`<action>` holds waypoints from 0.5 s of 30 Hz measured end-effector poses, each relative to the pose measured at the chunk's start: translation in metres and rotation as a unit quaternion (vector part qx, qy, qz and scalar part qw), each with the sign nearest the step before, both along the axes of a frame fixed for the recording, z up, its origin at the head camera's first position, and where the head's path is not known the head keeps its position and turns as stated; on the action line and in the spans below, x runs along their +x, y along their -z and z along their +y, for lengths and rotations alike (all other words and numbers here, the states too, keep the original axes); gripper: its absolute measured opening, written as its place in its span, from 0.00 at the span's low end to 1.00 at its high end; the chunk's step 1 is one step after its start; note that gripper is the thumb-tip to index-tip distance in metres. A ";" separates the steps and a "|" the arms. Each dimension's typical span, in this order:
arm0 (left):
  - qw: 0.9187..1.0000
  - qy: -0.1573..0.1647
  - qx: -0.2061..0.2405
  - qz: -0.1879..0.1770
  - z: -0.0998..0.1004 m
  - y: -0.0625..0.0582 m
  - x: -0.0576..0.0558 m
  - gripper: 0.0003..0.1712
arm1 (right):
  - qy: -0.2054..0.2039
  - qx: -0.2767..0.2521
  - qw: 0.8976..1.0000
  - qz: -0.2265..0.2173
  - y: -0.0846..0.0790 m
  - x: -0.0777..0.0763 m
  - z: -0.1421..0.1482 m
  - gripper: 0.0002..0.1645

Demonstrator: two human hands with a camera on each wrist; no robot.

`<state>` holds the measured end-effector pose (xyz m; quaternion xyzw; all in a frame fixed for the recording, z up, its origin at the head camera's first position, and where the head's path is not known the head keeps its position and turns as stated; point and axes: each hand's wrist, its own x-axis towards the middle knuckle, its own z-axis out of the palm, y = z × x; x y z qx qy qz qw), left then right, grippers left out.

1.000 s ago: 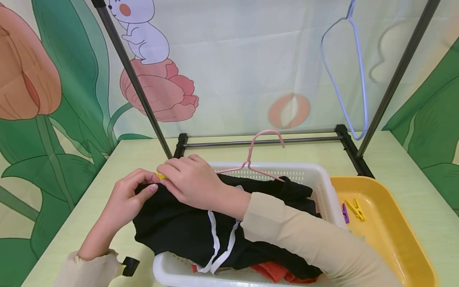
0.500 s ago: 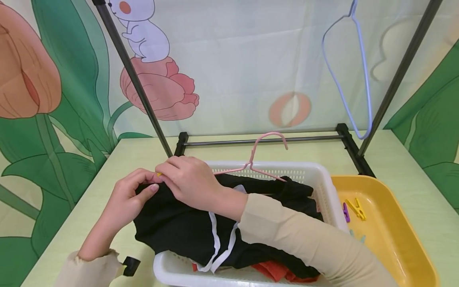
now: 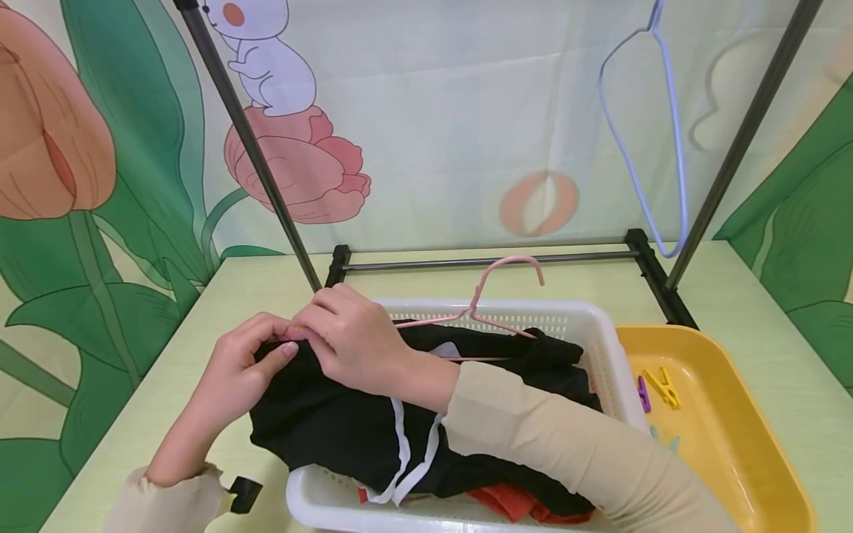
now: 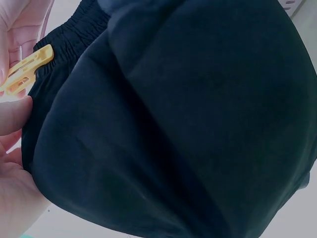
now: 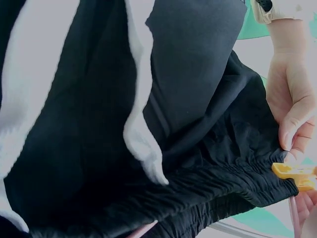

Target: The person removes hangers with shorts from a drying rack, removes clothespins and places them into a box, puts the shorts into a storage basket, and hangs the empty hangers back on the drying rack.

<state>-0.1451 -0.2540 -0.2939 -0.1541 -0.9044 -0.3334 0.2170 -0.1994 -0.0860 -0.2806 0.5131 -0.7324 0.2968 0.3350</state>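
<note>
Black pants [image 3: 320, 422] with a gathered elastic waistband [image 5: 223, 183] and white drawstrings [image 3: 402, 437] lie over a white basket; their leg length cannot be told. My left hand [image 3: 236, 366] pinches the waistband's left corner between thumb and fingers. Close against it, my right hand [image 3: 353, 337] pinches a yellow clothespin [image 4: 32, 69]. The clothespin's jaws sit over the waistband edge in both wrist views, while the fingers hide it in the head view. A pink hanger [image 3: 474, 300] runs along the waistband, its hook standing up above the basket and its left end hidden by my right hand.
Red cloth [image 3: 509, 503] shows inside the white basket [image 3: 603, 333]. To its right, a yellow tray [image 3: 740, 444] holds a purple clothespin [image 3: 643, 394], a yellow one and pale ones. A black rack [image 3: 729, 159] stands behind, with a blue hanger [image 3: 678, 155] hanging at right.
The pink hanger's hook has tipped right and sunk a little. The yellow clothespin has gone out of sight behind the fingers in the head view. Both hands stay nearly in place.
</note>
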 end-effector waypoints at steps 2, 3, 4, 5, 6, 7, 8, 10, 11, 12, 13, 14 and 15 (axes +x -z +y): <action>1.000 0.003 0.000 0.007 0.001 -0.001 0.001 0.08 | -0.006 -0.006 1.000 0.003 0.001 -0.001 0.000 0.06; 1.000 0.004 0.000 0.009 0.001 -0.001 0.001 0.08 | -0.009 -0.010 1.000 0.002 0.001 -0.001 0.000 0.06; 1.000 0.005 0.001 0.011 0.002 -0.001 0.002 0.08 | -0.011 -0.013 1.000 0.000 0.001 -0.001 0.001 0.06; 1.000 0.005 0.001 0.013 0.002 -0.001 0.002 0.08 | -0.013 -0.017 1.000 -0.001 0.002 -0.001 0.001 0.05; 1.000 0.006 0.000 0.015 0.002 -0.001 0.002 0.08 | -0.013 -0.021 1.000 -0.003 0.002 -0.002 0.001 0.05; 1.000 0.006 -0.001 0.017 0.002 -0.001 0.002 0.08 | -0.015 -0.025 1.000 -0.007 0.002 -0.002 0.001 0.05; 1.000 0.006 -0.002 0.018 0.002 -0.001 0.002 0.08 | -0.016 -0.030 0.999 -0.010 0.002 -0.002 0.002 0.05; 1.000 0.005 -0.004 0.020 0.002 -0.001 0.002 0.08 | -0.018 -0.042 0.999 -0.017 0.002 -0.002 0.002 0.04; 1.000 0.005 -0.005 0.020 0.003 -0.001 0.002 0.08 | -0.019 -0.047 0.998 -0.022 0.002 -0.002 0.002 0.04; 1.000 0.004 -0.006 0.021 0.003 -0.001 0.002 0.08 | -0.020 -0.053 0.998 -0.027 0.002 -0.003 0.002 0.04; 1.000 0.004 -0.007 0.022 0.003 -0.002 0.002 0.08 | -0.022 -0.058 0.998 -0.033 0.002 -0.003 0.002 0.04; 1.000 0.004 -0.007 0.022 0.003 -0.002 0.002 0.08 | -0.023 -0.063 0.997 -0.038 0.002 -0.003 0.003 0.04; 1.000 0.003 -0.008 0.022 0.003 -0.002 0.002 0.08 | -0.026 -0.066 0.996 -0.044 0.002 -0.003 0.003 0.04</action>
